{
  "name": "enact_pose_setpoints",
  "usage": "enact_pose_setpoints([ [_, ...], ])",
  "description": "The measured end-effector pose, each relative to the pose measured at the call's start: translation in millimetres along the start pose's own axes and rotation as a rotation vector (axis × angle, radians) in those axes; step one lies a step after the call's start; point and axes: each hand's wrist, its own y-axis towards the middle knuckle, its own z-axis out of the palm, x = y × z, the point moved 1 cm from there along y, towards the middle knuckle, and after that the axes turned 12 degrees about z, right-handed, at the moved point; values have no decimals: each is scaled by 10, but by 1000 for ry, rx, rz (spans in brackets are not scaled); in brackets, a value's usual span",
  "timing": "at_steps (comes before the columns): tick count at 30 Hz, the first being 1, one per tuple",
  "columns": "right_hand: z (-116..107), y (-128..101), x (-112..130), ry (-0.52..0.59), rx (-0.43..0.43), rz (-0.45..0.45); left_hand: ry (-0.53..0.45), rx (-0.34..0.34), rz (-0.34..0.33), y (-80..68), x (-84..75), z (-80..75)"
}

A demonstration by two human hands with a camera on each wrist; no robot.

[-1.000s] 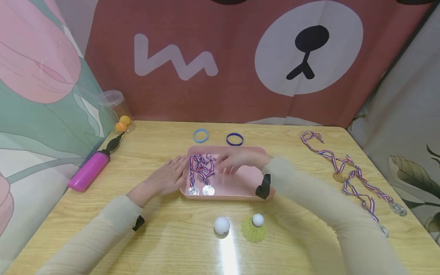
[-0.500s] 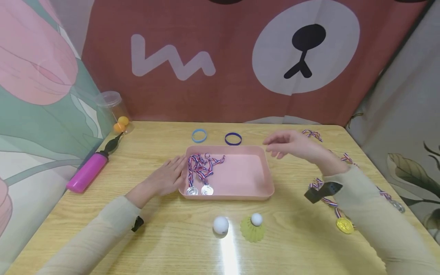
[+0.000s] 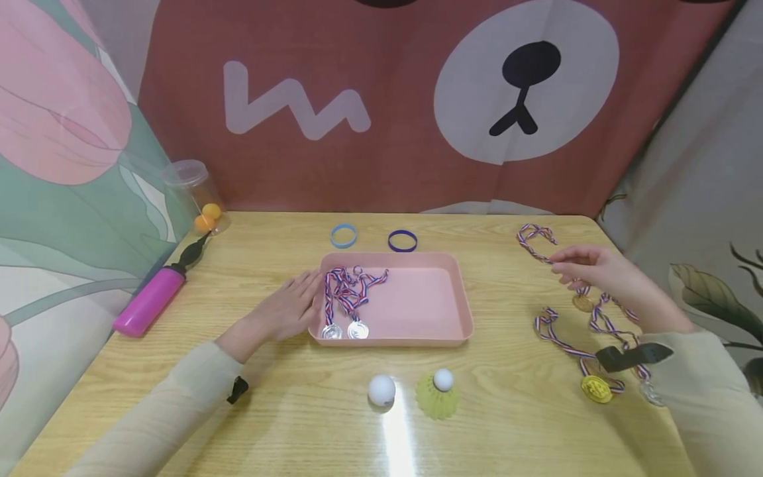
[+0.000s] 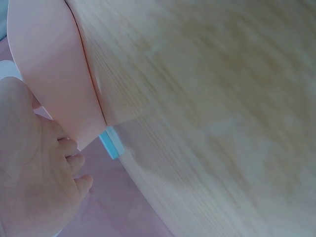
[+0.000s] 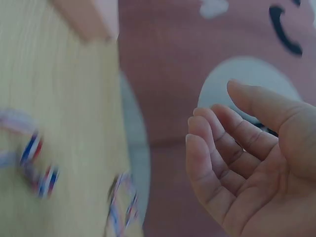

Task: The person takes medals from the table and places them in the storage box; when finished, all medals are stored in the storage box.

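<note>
R hand [image 3: 602, 278] seen empty, fingers loosely spread, over bronze medal [image 3: 583, 303] & ribbon at table's 3 o'clock | L hand [image 3: 290, 308] laid flat vs pink tray [image 3: 459, 311], 9 o'clock edge | medal judged light, disc hard & slick, ribbon limp; best pinched by ribbon nr disc.

A draped corner around a wooden bench

The pale wood-grain bench [image 3: 298, 411] stands against a reddish-brown cloth [image 3: 381, 165] printed with a white bear snout and a zigzag; a pink-and-green floral cloth [image 3: 65, 172] hangs left, a grey leaf-print cloth [image 3: 709, 218] right, and light glares on the bench's near edge.
</note>
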Motion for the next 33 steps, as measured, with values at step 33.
enact_pose_setpoints([
  [33,-148,333,-1016,-254,19,285,17,-2,1,-1,10,3],
])
